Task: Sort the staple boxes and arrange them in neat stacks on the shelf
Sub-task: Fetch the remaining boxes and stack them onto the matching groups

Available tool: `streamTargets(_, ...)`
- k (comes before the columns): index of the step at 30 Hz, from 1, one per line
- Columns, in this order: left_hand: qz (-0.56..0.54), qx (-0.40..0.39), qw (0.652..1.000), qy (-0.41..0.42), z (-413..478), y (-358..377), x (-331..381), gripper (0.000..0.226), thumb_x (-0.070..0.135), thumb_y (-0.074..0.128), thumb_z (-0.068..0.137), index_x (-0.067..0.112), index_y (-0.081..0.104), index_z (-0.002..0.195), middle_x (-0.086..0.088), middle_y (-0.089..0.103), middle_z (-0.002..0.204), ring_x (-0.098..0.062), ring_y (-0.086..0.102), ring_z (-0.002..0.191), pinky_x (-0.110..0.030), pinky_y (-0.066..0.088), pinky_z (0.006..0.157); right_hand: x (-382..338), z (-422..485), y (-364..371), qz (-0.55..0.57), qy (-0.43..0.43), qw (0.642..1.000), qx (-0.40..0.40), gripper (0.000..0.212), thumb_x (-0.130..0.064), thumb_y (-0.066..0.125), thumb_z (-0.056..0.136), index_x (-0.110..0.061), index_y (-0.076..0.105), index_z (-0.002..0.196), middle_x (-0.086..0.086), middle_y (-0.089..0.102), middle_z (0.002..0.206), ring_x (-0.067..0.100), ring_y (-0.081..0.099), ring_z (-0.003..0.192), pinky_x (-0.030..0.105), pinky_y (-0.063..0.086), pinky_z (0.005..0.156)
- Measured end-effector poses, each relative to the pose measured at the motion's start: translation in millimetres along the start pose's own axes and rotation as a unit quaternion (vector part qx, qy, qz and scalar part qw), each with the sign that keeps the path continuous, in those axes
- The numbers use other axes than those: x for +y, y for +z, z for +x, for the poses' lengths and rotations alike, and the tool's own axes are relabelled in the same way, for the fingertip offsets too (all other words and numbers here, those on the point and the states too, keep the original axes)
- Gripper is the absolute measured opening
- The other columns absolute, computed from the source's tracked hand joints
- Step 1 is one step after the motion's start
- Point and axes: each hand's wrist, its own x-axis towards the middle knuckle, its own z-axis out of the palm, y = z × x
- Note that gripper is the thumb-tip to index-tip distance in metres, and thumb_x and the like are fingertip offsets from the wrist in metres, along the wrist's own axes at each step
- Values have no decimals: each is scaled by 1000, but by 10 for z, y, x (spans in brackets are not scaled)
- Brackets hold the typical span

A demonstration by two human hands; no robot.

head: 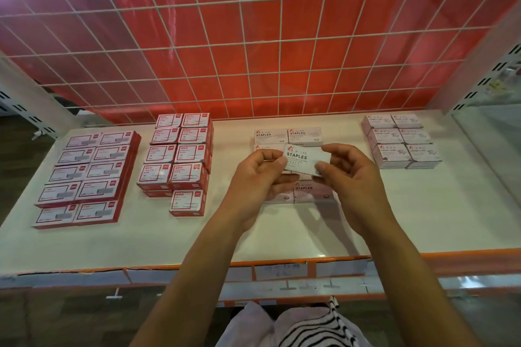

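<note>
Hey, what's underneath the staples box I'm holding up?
The group of white STAPLES boxes lies on the shelf below the held box. Its back row and one front box show; the middle is covered by it, the left hand and right hand.

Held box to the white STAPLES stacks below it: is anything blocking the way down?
Nothing visible does. The staples box, pinched between the left hand and right hand, sits directly above the STAPLES stacks; only the holding fingers curl beneath it.

Front shelf (158,236) strip bare; wire grid (253,65) closes rear; open lane between staples stack (304,135) and paper-clip stack (400,141).
</note>
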Motion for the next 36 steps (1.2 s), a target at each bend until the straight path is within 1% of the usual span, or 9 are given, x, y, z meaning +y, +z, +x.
streamTargets(6, 7, 14, 1000, 4, 15, -54, 4, 7, 12, 55, 95, 11, 61, 97, -2, 73, 85, -11, 68, 71, -17, 55, 60, 17, 16, -77, -24, -13, 999, -34, 52, 15, 59, 81, -21, 58, 119, -3, 67, 110, 10, 66, 100, 22, 55, 79)
streamTargets(11, 33, 23, 999, 15, 10, -62, 20, 14, 11, 56, 94, 20, 63, 102, 2, 73, 83, -10, 67, 72, -18, 54, 63, 14, 24, -111, -41, -14, 998, -47, 55, 13, 58, 83, -15, 55, 130, 1, 65, 116, 11, 66, 101, 22, 55, 80)
streamTargets(16, 53, 17, 998, 14, 0, -54, 7, 19, 13, 55, 95, 23, 62, 109, 2, 73, 87, -11, 67, 76, -21, 55, 67, 27, 30, -108, -33, -13, 999, -39, 48, 10, 55, 87, -18, 56, 126, 3, 67, 113, 16, 68, 97, 26, 56, 77)
streamTargets(21, 30, 12, 999, 16, -5, -50, 3, 12, 6, 55, 94, 14, 62, 100, -2, 73, 92, -8, 67, 72, -18, 54, 65, 24, 25, -79, 7, -8, 1000, 18, 31, 5, 62, 84, -18, 56, 105, 8, 66, 106, 11, 69, 87, 22, 56, 70)
streamTargets(24, 28, 15, 999, 34, -1, -49, 5, 15, 1, 57, 91, 13, 63, 98, -6, 71, 96, -11, 70, 80, -18, 54, 66, -2, 10, -63, -4, -15, 1000, 18, 26, 2, 62, 85, -16, 58, 103, 2, 65, 101, 9, 69, 83, 23, 57, 70)
streamTargets(27, 56, 22, 996, 71, 8, -64, 0, 23, -5, 61, 86, 16, 65, 96, -6, 70, 98, -14, 69, 87, -22, 55, 71, -11, 4, -68, -9, -11, 1000, 6, 29, 0, 60, 87, -18, 62, 109, -10, 67, 91, 9, 68, 88, 25, 58, 73)
streamTargets(31, 81, 29, 989, 120, -3, -69, -13, 29, -6, 66, 81, 20, 67, 93, 5, 72, 93, -12, 67, 92, -24, 54, 78, 24, -2, -65, 8, -12, 1000, -15, 29, -4, 59, 89, -13, 65, 116, 0, 70, 109, 15, 65, 104, 27, 54, 84)
streamTargets(34, 68, 34, 988, 133, -11, -66, -11, 29, -7, 67, 80, 18, 67, 93, 6, 73, 93, -11, 68, 94, -22, 53, 78, 34, -1, -53, 13, -19, 999, -21, 26, -7, 60, 89, -17, 68, 112, 1, 70, 110, 17, 65, 106, 25, 54, 80)
streamTargets(36, 57, 34, 989, 134, -12, -66, 0, 27, -6, 68, 79, 16, 68, 95, 2, 73, 97, -15, 67, 98, -26, 55, 81, 31, -6, -50, 37, -17, 999, -35, 25, -3, 58, 89, -17, 69, 107, 4, 70, 110, 20, 65, 105, 24, 53, 78)
